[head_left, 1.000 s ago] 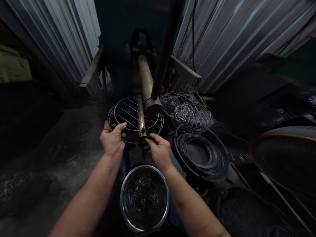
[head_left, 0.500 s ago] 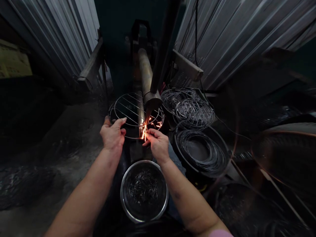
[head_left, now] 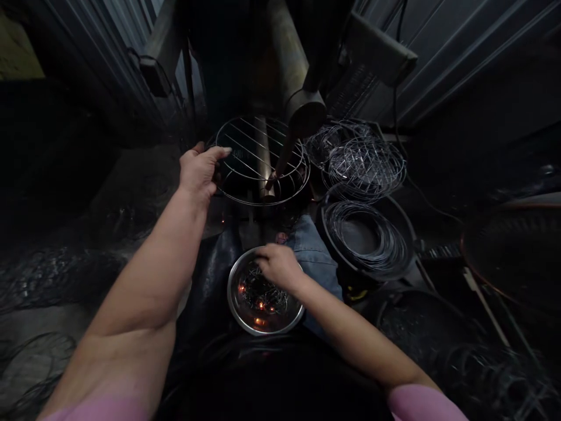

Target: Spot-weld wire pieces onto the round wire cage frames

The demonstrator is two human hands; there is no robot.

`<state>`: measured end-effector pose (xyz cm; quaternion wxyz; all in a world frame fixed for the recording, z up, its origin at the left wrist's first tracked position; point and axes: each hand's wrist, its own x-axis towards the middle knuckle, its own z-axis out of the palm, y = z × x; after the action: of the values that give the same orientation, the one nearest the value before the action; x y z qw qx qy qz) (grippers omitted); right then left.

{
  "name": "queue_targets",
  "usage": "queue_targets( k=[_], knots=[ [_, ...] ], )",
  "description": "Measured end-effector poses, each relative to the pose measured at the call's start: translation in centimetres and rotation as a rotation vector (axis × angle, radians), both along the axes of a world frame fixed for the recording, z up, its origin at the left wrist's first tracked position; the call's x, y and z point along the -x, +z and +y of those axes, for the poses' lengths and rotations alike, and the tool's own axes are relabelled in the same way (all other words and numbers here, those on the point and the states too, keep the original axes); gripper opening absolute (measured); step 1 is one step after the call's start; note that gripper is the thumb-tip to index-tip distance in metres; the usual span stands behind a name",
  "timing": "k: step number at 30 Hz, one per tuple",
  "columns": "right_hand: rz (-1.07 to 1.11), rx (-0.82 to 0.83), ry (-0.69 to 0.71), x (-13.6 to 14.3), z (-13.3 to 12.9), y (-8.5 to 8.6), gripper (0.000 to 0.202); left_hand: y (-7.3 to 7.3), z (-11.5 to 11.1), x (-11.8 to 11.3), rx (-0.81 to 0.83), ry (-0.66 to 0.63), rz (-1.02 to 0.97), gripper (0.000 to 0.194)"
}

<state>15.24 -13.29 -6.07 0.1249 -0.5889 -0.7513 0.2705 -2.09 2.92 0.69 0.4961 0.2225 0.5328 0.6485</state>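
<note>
My left hand grips the left edge of a round wire rack, thumb on top and fingers curled under it. The rack has parallel wires across its rings and lies level at a welding machine's electrodes. An upper electrode reaches down to its front rim, above a lower metal bar. My right hand is over the far right part of a steel bowl, fingers curled downward; whatever they pinch is hidden. Short wire pieces lie in the bowl, with orange sparks glowing among them.
Several finished-looking wire racks are piled right of the machine. Closer in, a coil of wire rings sits in a dark round basin. A thick cylindrical machine arm extends overhead. My jeans-covered knee is beside the bowl.
My right hand has left the rack's front rim and come down to the bowl. Bright welding sparks at the electrode have stopped. My left hand keeps hold of the rack; the view has tilted downward.
</note>
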Motion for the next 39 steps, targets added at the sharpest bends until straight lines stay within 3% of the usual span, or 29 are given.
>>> queue_targets(
  k=[3, 6, 8, 11, 13, 16, 21, 24, 27, 34, 37, 39],
  knots=[
    [-0.361, 0.163, 0.166, 1.8, -1.6, -2.0, 0.026, 0.4, 0.1, 0.3, 0.068, -0.091, 0.004, 0.043],
    [-0.437, 0.169, 0.231, 2.9, -2.6, -3.0, 0.029, 0.5, -1.0, 0.2, 0.066, -0.034, -0.042, 0.047],
    [-0.430, 0.153, 0.252, 2.8, -2.9, -2.7, 0.027, 0.4, -2.1, 0.0, 0.036, 0.025, -0.050, 0.046],
    [-0.377, 0.173, 0.247, 1.8, -2.9, -0.8, 0.026, 0.1, -3.9, -0.6, 0.002, 0.115, -0.086, 0.048],
    [-0.245, 0.211, 0.208, 0.8, -2.4, 1.0, 0.028, -0.1, -5.0, -1.1, -0.015, 0.163, -0.143, 0.055],
    [0.047, 0.175, 0.118, -0.8, -1.0, 3.8, 0.030, -0.4, -6.1, -2.0, -0.072, 0.141, -0.188, 0.052],
    [0.348, -0.127, -0.077, -2.4, 1.7, 6.4, 0.024, -0.5, -6.7, -3.3, -0.117, 0.152, -0.210, 0.051],
    [0.578, -0.312, -0.230, -2.0, 2.6, 6.9, 0.014, -0.3, -6.8, -3.9, -0.112, 0.188, -0.238, 0.054],
    [0.779, -0.366, -0.269, -1.0, 2.9, 7.1, 0.011, -0.1, -6.9, -4.1, -0.110, 0.210, -0.250, 0.055],
    [0.570, -0.446, -0.352, 0.4, 5.4, 5.7, 0.018, -0.2, -6.8, -4.2, -0.144, 0.240, -0.226, 0.051],
    [0.617, -0.448, -0.425, 1.1, 6.3, 5.4, 0.018, -0.3, -6.7, -4.2, -0.156, 0.242, -0.216, 0.052],
    [0.729, -0.356, -0.484, 1.6, 6.6, 5.4, 0.018, -0.3, -6.6, -4.2, -0.159, 0.243, -0.207, 0.055]
  ],
)
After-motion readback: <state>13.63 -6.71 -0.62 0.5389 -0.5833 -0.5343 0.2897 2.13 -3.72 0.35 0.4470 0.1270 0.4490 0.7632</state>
